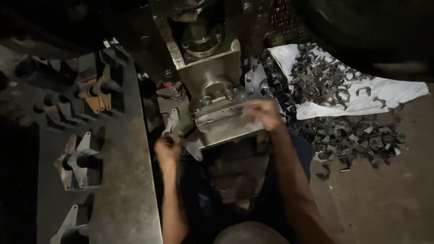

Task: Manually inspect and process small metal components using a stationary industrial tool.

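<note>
My left hand [168, 151] is closed around a small pale metal piece, flat and tapered [173, 125], whose long axis runs up and away from my knuckles toward the grey steel press block [212, 77] just ahead. The grip looks like a pinch with the fingers curled in, though the dim light leaves the exact hold uncertain. My right hand [261, 114] lies flat, fingers loosely spread and holding nothing that I can make out, resting on the silvery tooling plate [226, 124] at the foot of the press block. The plate sits between my two hands, so the piece in my left hand is just beside its near-left edge; my left hand is the nearer one to the slot side of the plate, my right hand already touching its far-right end.

Beyond my right hand, a white cloth sack [384, 92] is spread on the floor, with a heap of small dark curved metal stampings [343, 131] on it and spilling past it. To the outside of my left hand, a dark steel worktop [122, 180] carries a row of pale bracket-shaped fixtures [79, 160], well apart from the piece.
</note>
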